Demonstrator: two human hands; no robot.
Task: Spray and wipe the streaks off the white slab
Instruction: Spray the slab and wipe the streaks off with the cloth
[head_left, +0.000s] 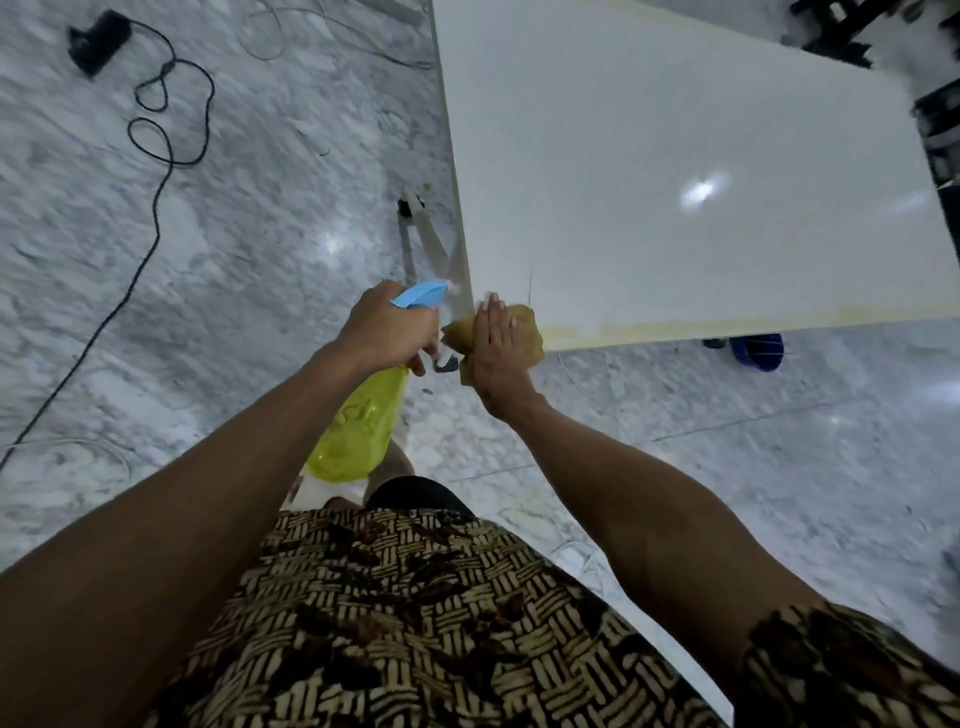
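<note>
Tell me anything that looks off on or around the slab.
A yellowish stain band runs along the slab near edge, right of the cloth. A black cable trails loose across the floor.

Slab (675, 171): ahead and to the right, raised above the floor (234, 234).
Cloth (514, 332): on the slab's near left corner, under the right hand (496, 348).
Spray bottle (363, 426): in the left hand (387, 327), just left of the cloth, nozzle toward the slab's left edge.
Cable (156, 171): on the floor, far left.
Bucket (756, 351): on the floor beneath the slab's near edge, right.
</note>
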